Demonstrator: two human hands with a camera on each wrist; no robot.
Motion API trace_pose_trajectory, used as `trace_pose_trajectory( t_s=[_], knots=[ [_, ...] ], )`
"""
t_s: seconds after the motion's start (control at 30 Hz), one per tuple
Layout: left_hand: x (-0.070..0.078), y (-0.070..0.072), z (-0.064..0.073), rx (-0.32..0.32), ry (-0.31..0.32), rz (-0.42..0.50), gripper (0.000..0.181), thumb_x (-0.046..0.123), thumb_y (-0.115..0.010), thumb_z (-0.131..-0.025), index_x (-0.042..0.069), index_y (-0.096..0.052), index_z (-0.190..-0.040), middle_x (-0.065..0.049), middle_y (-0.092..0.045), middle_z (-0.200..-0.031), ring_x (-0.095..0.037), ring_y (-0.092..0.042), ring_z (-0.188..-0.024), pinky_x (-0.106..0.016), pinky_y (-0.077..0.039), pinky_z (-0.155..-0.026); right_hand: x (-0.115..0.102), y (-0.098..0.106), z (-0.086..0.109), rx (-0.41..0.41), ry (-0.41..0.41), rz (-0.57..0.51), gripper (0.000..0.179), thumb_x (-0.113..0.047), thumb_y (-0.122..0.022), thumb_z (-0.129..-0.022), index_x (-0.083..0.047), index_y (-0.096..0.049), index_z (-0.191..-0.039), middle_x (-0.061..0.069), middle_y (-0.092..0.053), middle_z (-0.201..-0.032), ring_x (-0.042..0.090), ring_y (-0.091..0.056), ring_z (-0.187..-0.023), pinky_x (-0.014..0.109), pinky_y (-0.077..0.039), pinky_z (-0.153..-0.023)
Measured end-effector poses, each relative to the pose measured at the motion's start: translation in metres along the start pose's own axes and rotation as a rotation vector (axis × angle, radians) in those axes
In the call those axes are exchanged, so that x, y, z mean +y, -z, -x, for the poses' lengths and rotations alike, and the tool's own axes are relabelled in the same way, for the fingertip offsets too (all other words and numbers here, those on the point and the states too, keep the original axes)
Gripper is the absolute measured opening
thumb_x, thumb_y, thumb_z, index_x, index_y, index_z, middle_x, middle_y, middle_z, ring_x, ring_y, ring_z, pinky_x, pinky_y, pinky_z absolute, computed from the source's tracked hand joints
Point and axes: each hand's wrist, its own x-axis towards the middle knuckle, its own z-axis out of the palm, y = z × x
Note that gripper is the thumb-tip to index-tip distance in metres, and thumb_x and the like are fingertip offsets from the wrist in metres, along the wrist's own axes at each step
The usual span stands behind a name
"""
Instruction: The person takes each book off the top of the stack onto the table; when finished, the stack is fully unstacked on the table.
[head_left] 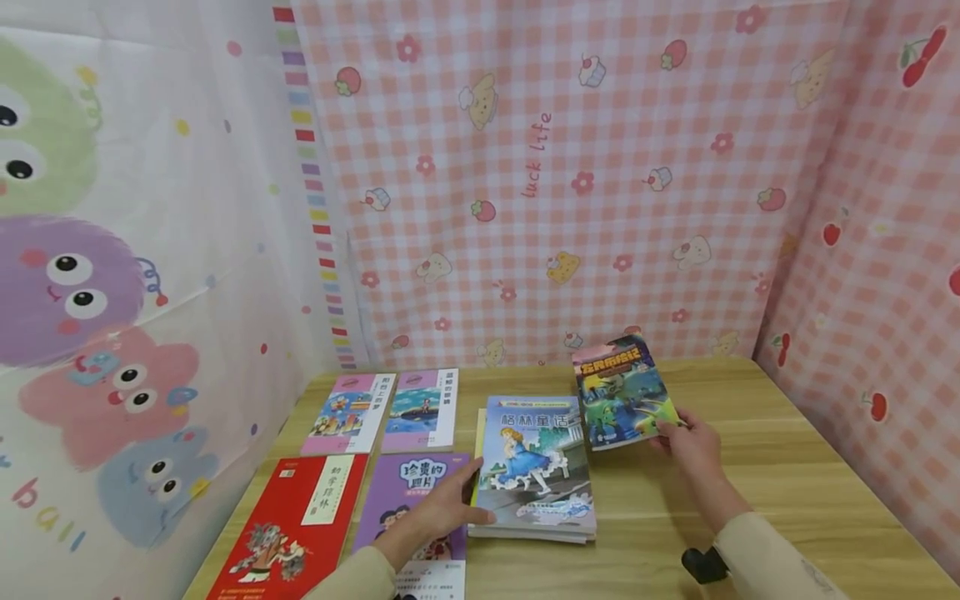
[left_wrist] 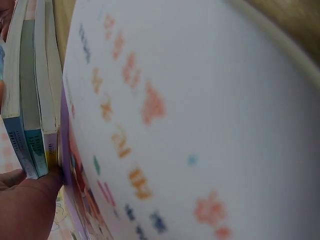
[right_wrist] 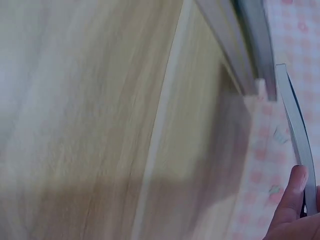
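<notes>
At the middle of the table is a stack of books, its top cover pale blue with a girl in a blue dress. My left hand grips the stack's left edge near its lower corner; in the left wrist view the left hand lies against the blue, teal and yellow spines. My right hand pinches the lower right corner of a dark blue-green comic-style book, held tilted beside the stack. In the right wrist view the thumb lies along that book's page edge.
On the left lie a red book, a purple book partly under my left forearm, and two pink-and-white books behind them. Patterned cloths hang behind and at both sides of the wooden table.
</notes>
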Motion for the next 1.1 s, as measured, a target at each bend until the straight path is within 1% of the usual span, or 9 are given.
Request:
trace_pose_trajectory(
  t_s=[0.4, 0.5, 0.73, 0.8, 0.87, 0.93, 1.0, 1.07, 1.1],
  knots=[
    [0.000, -0.001, 0.001, 0.018, 0.027, -0.016, 0.100, 0.007, -0.083, -0.076, -0.001, -0.022, -0.155, -0.026, -0.027, -0.157, -0.044, -0.025, -0.144, -0.055, -0.020, -0.117, 0.025, 0.011, -0.030, 0.060, -0.127, -0.011, 0.061, 0.004, -0.050, -0.098, 0.012, -0.021, -0.151, 0.020, -0.059, -0.100, 0.009, -0.065, -0.060, 0.024, -0.059, -0.064],
    [-0.001, -0.001, -0.001, 0.023, 0.028, -0.020, 0.101, 0.008, -0.084, -0.075, 0.000, -0.022, -0.156, -0.026, -0.027, -0.157, -0.043, -0.025, -0.144, -0.055, -0.020, -0.117, 0.029, 0.010, -0.035, 0.035, -0.145, -0.023, 0.063, 0.004, -0.048, -0.099, 0.011, -0.016, -0.152, 0.019, -0.060, -0.098, 0.009, -0.065, -0.062, 0.024, -0.059, -0.067],
    [0.000, -0.002, -0.002, 0.020, 0.042, -0.021, 0.101, 0.007, -0.084, -0.075, 0.001, -0.023, -0.156, -0.025, -0.027, -0.157, -0.043, -0.026, -0.144, -0.054, -0.021, -0.117, 0.031, 0.008, -0.042, -0.072, -0.173, -0.045, 0.065, 0.001, -0.046, -0.101, 0.011, -0.009, -0.153, 0.001, -0.063, -0.074, 0.008, -0.065, -0.065, 0.024, -0.059, -0.069],
    [0.000, -0.002, -0.003, 0.018, 0.046, -0.019, 0.101, 0.007, -0.084, -0.075, 0.001, -0.024, -0.156, -0.024, -0.027, -0.157, -0.042, -0.026, -0.144, -0.054, -0.022, -0.116, 0.031, 0.008, -0.045, -0.099, -0.169, -0.017, 0.065, -0.001, -0.046, -0.102, 0.012, -0.008, -0.153, 0.003, -0.064, -0.078, 0.009, -0.066, -0.067, 0.024, -0.059, -0.071],
    [-0.001, -0.003, -0.003, 0.015, 0.043, -0.012, 0.101, 0.007, -0.084, -0.075, 0.001, -0.024, -0.156, -0.024, -0.027, -0.158, -0.042, -0.026, -0.144, -0.054, -0.022, -0.117, 0.030, 0.008, -0.047, -0.137, -0.157, 0.038, 0.066, -0.006, -0.046, -0.103, 0.013, -0.006, -0.152, 0.018, -0.066, -0.091, 0.016, -0.068, -0.078, 0.027, -0.059, -0.077],
    [-0.001, -0.002, -0.004, 0.012, 0.040, -0.003, 0.101, 0.006, -0.084, -0.075, 0.001, -0.023, -0.156, -0.024, -0.027, -0.158, -0.041, -0.026, -0.144, -0.053, -0.022, -0.117, 0.028, 0.007, -0.048, -0.181, -0.140, 0.132, 0.071, -0.013, -0.046, -0.104, 0.015, 0.000, -0.151, 0.034, -0.055, -0.120, 0.029, -0.064, -0.105, 0.036, -0.054, -0.092],
    [-0.002, -0.002, -0.003, 0.012, 0.037, 0.002, 0.101, 0.006, -0.084, -0.076, 0.000, -0.023, -0.156, -0.024, -0.028, -0.157, -0.042, -0.027, -0.144, -0.054, -0.023, -0.116, 0.025, 0.005, -0.047, -0.210, -0.112, 0.274, 0.080, -0.023, -0.047, -0.105, 0.015, 0.008, -0.150, 0.042, -0.027, -0.146, 0.043, -0.042, -0.132, 0.047, -0.039, -0.109],
    [-0.002, -0.001, -0.003, 0.018, 0.037, 0.007, 0.101, 0.005, -0.084, -0.075, 0.000, -0.023, -0.156, -0.025, -0.028, -0.157, -0.042, -0.027, -0.143, -0.054, -0.022, -0.116, 0.023, 0.003, -0.046, -0.222, -0.082, 0.394, 0.089, -0.030, -0.048, -0.104, 0.013, 0.016, -0.148, 0.042, -0.002, -0.153, 0.050, -0.014, -0.143, 0.056, -0.022, -0.117],
    [-0.002, -0.001, -0.002, 0.022, 0.036, 0.005, 0.101, 0.005, -0.084, -0.075, 0.000, -0.024, -0.156, -0.025, -0.028, -0.157, -0.042, -0.027, -0.143, -0.054, -0.022, -0.116, 0.022, 0.001, -0.046, -0.216, -0.069, 0.442, 0.092, -0.033, -0.048, -0.103, 0.012, 0.017, -0.148, 0.042, 0.003, -0.153, 0.053, -0.007, -0.143, 0.058, -0.016, -0.117]
  ],
)
